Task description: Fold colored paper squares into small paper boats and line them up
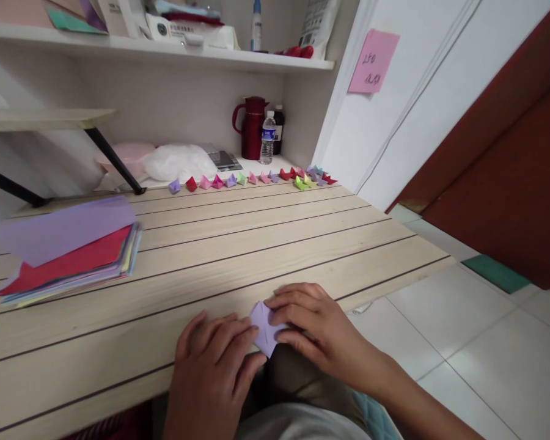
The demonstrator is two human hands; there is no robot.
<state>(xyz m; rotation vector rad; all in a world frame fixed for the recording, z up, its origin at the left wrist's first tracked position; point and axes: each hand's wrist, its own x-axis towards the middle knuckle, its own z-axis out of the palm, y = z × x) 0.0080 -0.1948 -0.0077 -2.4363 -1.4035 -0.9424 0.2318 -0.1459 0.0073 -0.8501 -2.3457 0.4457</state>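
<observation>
A small piece of folded lilac paper (264, 330) lies at the table's front edge, with crease lines across its face. From the left, the fingertips of my left hand (217, 351) press on its side, thumb at the lower corner. My right hand (309, 324) grips the opposite side, its fingers on top and its thumb near the lower edge. Parts of the paper are hidden under the fingers of both hands. Further back stands a row of small folded paper boats (231, 180) in several colours, bunched together at the right end.
On the left lies a stack of coloured paper sheets (73, 263), lilac and red uppermost. A small raised stand (50, 119) has black legs on the table. Behind are a dark red jug (253, 128), a water bottle (267, 139) and a white plastic bag (181, 163).
</observation>
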